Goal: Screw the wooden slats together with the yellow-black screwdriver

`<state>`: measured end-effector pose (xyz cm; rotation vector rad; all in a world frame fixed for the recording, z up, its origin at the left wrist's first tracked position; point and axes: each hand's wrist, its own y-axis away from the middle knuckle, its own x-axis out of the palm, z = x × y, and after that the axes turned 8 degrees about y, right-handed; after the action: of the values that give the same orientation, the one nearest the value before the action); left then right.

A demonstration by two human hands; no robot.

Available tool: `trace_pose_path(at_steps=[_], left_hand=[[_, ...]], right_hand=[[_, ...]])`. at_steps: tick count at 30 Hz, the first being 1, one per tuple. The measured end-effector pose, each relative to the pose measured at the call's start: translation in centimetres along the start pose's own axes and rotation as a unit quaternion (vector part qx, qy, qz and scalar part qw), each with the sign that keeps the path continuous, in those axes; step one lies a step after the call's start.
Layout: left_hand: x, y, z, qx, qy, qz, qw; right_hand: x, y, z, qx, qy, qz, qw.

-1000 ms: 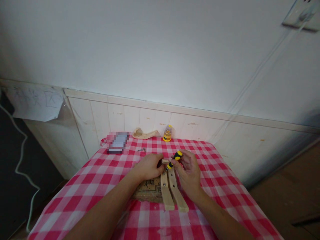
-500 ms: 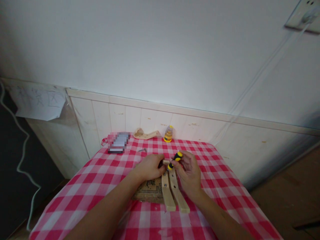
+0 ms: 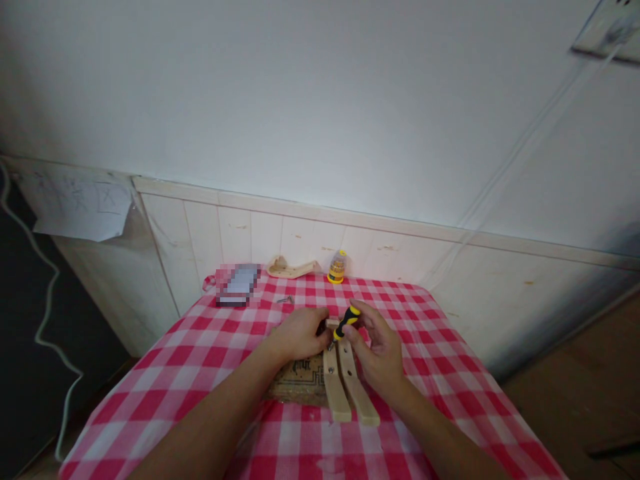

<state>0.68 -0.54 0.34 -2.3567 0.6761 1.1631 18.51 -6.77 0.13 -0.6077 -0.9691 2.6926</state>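
Observation:
Pinched in my right hand (image 3: 377,343) is a yellow-and-black screwdriver (image 3: 347,323), tilted with its tip down at the upper part of the left wooden strip (image 3: 336,393). My left hand (image 3: 303,333) closes around the far end of that wooden piece, beside the screwdriver tip; its fingertips are partly hidden. A second curved wooden strip (image 3: 361,393) runs alongside, with dark holes in it. A metal screw head (image 3: 331,371) shows in the left strip. Both strips lie partly over a brown printed board (image 3: 300,387).
A red-and-white checked cloth (image 3: 295,440) covers the table. Toward the wall are a blurred phone (image 3: 240,285), several small screws (image 3: 285,299), another curved wooden piece (image 3: 290,268) and a yellow-capped bit container (image 3: 337,268). A white cable (image 3: 540,137) hangs from the wall socket (image 3: 607,30).
The screwdriver handle has shifted slightly left and turned in my right hand, whose fingers have moved around it. My left hand and the wooden strips stay in place.

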Motion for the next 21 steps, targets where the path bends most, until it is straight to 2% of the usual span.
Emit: trace_pose_path(at_steps=[21], left_hand=[[0.32, -0.1, 0.39, 0.007, -0.002, -0.003, 1.0]], right_hand=[[0.87, -0.19, -0.29, 0.051, -0.03, -0.058, 0.997]])
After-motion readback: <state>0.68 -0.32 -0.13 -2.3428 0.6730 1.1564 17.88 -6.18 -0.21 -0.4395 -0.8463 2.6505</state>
